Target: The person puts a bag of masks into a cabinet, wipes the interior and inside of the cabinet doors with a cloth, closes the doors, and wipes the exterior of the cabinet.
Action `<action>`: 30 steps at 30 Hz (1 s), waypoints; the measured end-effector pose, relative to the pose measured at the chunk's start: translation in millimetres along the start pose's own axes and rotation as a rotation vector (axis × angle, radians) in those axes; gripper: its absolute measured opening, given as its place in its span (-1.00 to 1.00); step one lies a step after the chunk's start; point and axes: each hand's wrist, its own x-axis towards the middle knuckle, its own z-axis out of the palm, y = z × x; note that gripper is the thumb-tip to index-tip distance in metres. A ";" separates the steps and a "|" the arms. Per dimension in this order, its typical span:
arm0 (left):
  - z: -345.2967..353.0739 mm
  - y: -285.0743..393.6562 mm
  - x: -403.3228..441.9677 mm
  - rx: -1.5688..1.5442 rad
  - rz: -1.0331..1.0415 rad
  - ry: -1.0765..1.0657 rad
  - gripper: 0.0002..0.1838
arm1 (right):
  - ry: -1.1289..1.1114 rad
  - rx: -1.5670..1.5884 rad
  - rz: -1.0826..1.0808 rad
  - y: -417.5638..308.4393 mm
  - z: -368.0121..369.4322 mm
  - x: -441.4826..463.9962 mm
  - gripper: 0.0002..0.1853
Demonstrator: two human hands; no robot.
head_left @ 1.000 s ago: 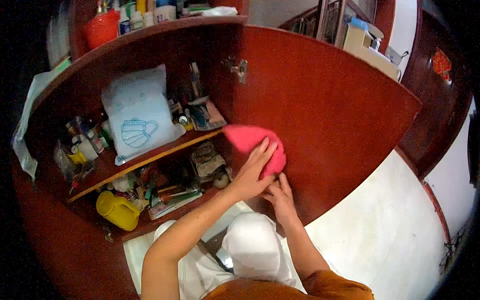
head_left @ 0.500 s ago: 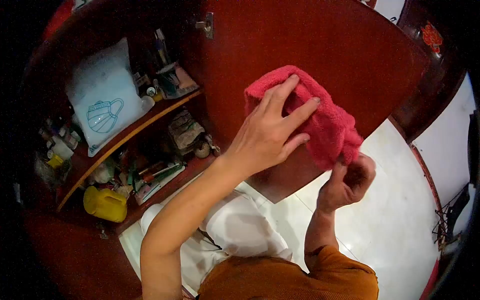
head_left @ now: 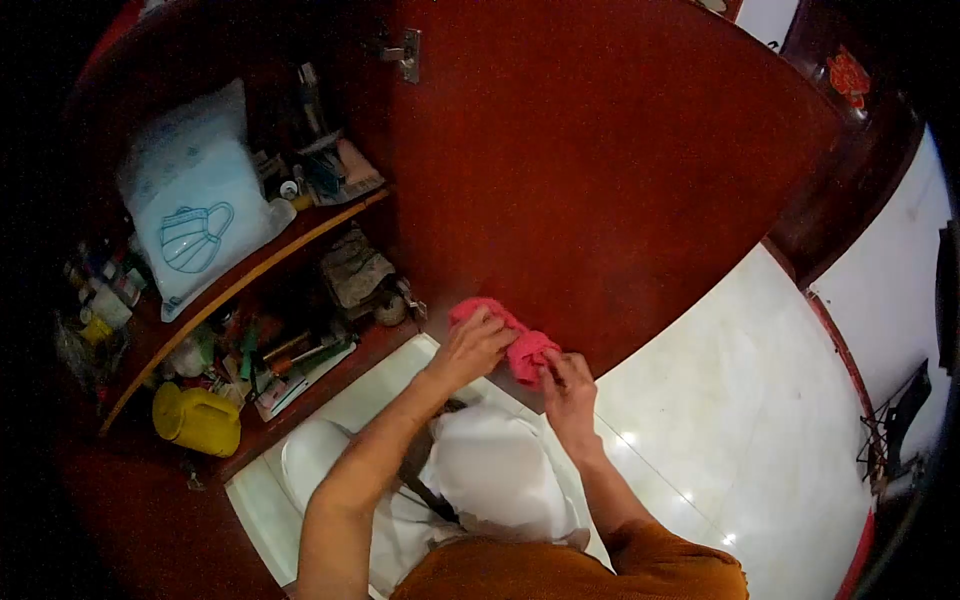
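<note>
A bunched pinkish-red cloth (head_left: 526, 360) is held low in front of the cabinet door (head_left: 620, 180), near its bottom edge. My left hand (head_left: 472, 347) grips its left part, fingers curled over the fabric. At the cloth's right end, my right hand (head_left: 571, 392) pinches a fold between thumb and fingers. The fabric looks gathered or twisted between both hands, and part of it is hidden behind my left fingers.
Left of the door are cabinet shelves with a white mask-printed bag (head_left: 200, 215), small bottles (head_left: 105, 290) and assorted clutter. A yellow plastic jug (head_left: 195, 420) stands on the lower shelf. Pale floor tiles (head_left: 740, 420) lie to the right.
Both hands have come down and left, closer to my body, with the cloth. It was spread against the door under my open left fingers; now it is bunched smaller and gripped by both hands.
</note>
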 end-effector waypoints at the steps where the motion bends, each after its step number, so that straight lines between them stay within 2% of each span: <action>1: 7.5 -1.7 -5.5 -0.079 -0.053 0.042 -0.60 | 0.008 0.020 -0.003 0.6 6.6 -2.0 -0.65; 3: 18.6 -3.3 -7.7 -0.235 -0.159 0.133 -0.61 | 0.020 0.061 -0.015 -0.5 18.1 -0.5 -0.60; 6: 14.1 -2.8 5.9 -0.231 -0.215 0.408 -0.59 | 0.055 0.007 -0.144 -39.3 13.0 23.6 -0.49; 9: -28.8 6.6 34.5 -0.213 -0.247 0.648 -0.60 | 0.077 0.012 -0.336 -66.7 12.5 55.5 -0.46; 12: -62.9 6.3 52.5 -0.122 -0.149 0.760 -0.62 | 0.119 -0.050 -0.426 -89.6 21.4 80.1 -0.48; 16: -32.4 -14.2 32.0 -0.184 -0.264 0.638 -0.57 | -0.038 -0.117 -0.368 -78.3 39.0 84.3 -0.48; 17: -18.3 -18.7 20.1 -0.257 -0.364 0.597 -0.52 | -0.116 -0.069 -0.329 -69.3 46.4 80.8 -0.47; 20: 14.0 -29.8 -9.1 -0.405 -0.555 0.568 -0.56 | -0.294 -0.087 -0.305 -46.3 65.8 67.9 -0.47; 21: 9.4 -31.6 -12.8 -0.475 -0.613 0.526 -0.55 | -0.294 -0.101 -0.342 -45.0 73.8 67.7 -0.47; 24: -11.6 -38.1 -2.3 -0.406 -0.459 0.600 -0.50 | -0.248 -0.016 -0.334 -54.7 82.1 77.7 -0.47; 28: -58.8 -83.8 35.5 -0.148 -0.307 0.633 -0.48 | -0.141 -0.007 -0.476 -84.3 90.6 118.8 -0.47; 30: -75.2 -90.5 39.7 -0.229 -0.376 0.639 -0.49 | -0.183 0.009 -0.480 -90.2 96.9 135.1 -0.47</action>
